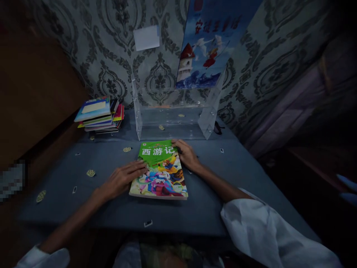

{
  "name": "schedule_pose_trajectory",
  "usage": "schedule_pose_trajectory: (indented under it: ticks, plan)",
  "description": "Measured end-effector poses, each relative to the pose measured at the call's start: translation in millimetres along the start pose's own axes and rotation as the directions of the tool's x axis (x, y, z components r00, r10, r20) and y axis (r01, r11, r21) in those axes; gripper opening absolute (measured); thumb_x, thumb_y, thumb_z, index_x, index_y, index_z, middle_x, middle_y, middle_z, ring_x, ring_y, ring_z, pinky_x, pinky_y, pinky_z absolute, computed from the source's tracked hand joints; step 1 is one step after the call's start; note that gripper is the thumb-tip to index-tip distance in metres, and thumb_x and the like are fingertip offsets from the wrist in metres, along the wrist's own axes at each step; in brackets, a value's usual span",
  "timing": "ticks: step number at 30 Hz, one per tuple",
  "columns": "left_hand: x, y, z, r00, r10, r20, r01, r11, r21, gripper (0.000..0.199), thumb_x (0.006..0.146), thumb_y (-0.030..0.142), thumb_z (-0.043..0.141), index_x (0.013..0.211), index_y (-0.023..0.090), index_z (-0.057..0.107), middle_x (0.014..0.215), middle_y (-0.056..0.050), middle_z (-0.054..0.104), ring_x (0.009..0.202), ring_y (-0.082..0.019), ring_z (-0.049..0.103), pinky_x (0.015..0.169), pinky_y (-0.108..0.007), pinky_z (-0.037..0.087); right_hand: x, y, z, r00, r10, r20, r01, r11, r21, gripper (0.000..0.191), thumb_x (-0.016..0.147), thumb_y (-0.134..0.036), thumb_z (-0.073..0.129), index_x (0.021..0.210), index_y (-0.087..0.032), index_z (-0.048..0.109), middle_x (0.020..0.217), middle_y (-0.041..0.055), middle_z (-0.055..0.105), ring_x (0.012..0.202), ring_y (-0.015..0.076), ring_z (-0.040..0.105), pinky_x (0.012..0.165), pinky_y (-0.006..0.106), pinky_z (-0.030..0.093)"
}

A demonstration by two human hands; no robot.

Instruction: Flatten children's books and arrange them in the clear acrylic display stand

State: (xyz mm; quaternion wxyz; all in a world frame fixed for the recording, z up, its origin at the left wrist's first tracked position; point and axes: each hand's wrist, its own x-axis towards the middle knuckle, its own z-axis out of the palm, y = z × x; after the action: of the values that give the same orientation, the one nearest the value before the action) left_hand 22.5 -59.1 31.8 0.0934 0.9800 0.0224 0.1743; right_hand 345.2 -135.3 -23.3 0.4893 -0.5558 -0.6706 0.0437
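Note:
A picture book with a green top and white Chinese title lies face up near the middle of the table. Fingers of my left hand are stretched out flat over its left edge; that thumb is hidden. My right hand is closed around the upper right corner, its fingertips bent over the top edge. Just behind the book stands a clear plastic rack, with nothing in its lower tray.
A stack of books sits at the back left. A blue picture book is upright behind the rack, near a white card at the patterned wall. Dark glasses lie right of the rack. The blue-grey tablecloth reaches the table's front edge.

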Motion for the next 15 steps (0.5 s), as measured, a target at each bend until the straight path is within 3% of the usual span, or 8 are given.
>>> schedule_pose_trajectory:
  ticks: [7, 15]
  plan:
    - [-1, 3, 7.1, 0.987, 0.010, 0.162, -0.030, 0.992, 0.123, 0.064, 0.092, 0.002, 0.047, 0.152, 0.022, 0.039, 0.149, -0.011, 0.053, 0.144, -0.022, 0.043, 0.117, -0.041, 0.043, -3, 8, 0, 0.997, -0.023, 0.075, 0.029, 0.996, -0.090, 0.021, 0.090, -0.014, 0.054, 0.105, -0.023, 0.065, 0.124, 0.0122, 0.067, 0.124, 0.0263, 0.059, 0.101, 0.045, 0.051]
    - [-3, 10, 8.7, 0.967, -0.064, 0.245, 0.022, 0.985, 0.172, 0.060, 0.099, 0.008, 0.044, 0.155, 0.023, 0.033, 0.156, -0.010, 0.045, 0.149, -0.021, 0.034, 0.118, -0.040, 0.040, -8, 6, -4, 0.990, -0.057, 0.130, 0.074, 0.988, -0.135, 0.031, 0.091, -0.008, 0.044, 0.110, -0.022, 0.065, 0.125, 0.0128, 0.068, 0.131, 0.0248, 0.057, 0.105, 0.048, 0.051]
